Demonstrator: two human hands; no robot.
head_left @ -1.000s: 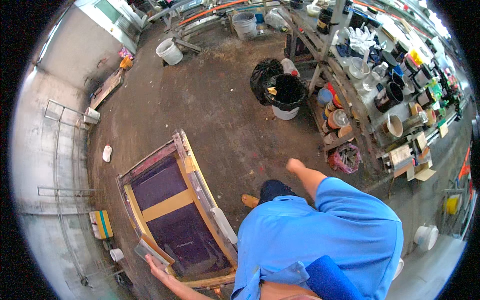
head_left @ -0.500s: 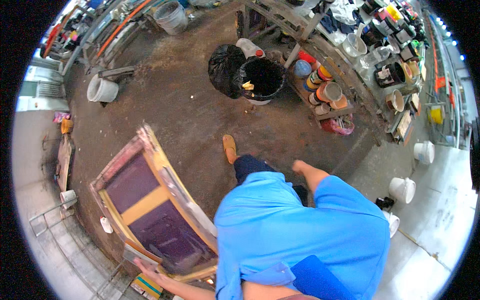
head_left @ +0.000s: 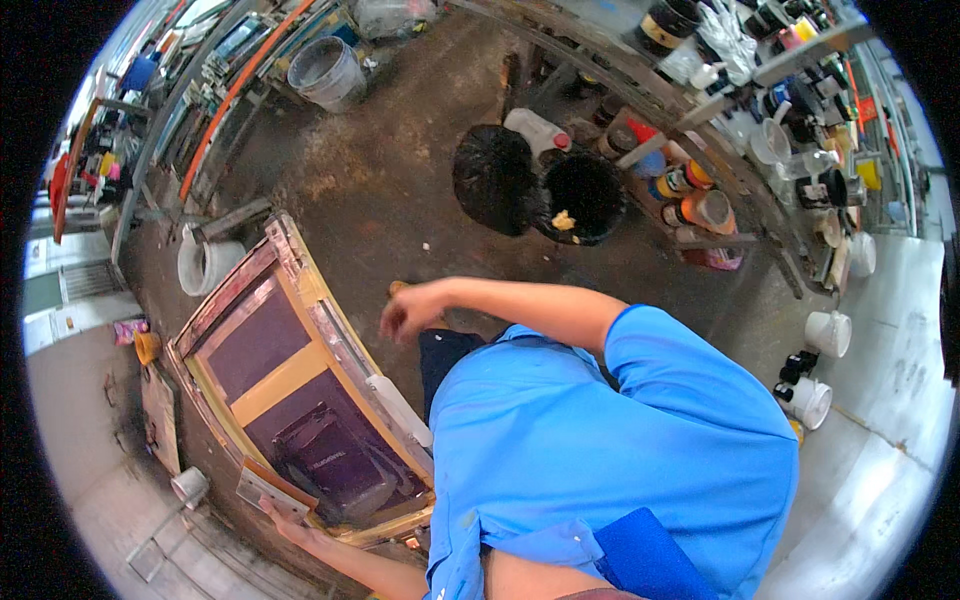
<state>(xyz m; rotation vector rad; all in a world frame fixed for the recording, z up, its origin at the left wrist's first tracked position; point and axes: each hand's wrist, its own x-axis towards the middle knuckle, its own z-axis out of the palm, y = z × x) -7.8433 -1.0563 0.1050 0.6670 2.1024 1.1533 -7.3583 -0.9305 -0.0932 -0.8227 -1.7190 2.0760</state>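
Note:
A wooden-edged printing screen (head_left: 270, 388), with dark purple mesh and yellow tape, leans tilted at my left side. At its lower left edge my left hand (head_left: 288, 522) is closed on a flat squeegee (head_left: 278, 487) with a brown edge and a pale face. Part of that hand's grip is hidden from above. My right hand (head_left: 410, 312) is out in front of my body, near the screen's right rail, its fingers loosely bent and a little blurred. Nothing shows in it. A white strip (head_left: 400, 408) lies along the screen's right rail.
A black-lined bin (head_left: 585, 190) and a black bag (head_left: 492, 180) stand on the floor ahead. Shelves with paint tubs (head_left: 708, 210) are at the right. A white bucket (head_left: 200, 265) sits beyond the screen, a grey bucket (head_left: 327, 72) farther off. White pails (head_left: 828, 333) line the right wall.
My right arm has come forward into view, its hand swinging toward the screen. The view has shifted. My left hand stays on the squeegee at the screen's lower edge.

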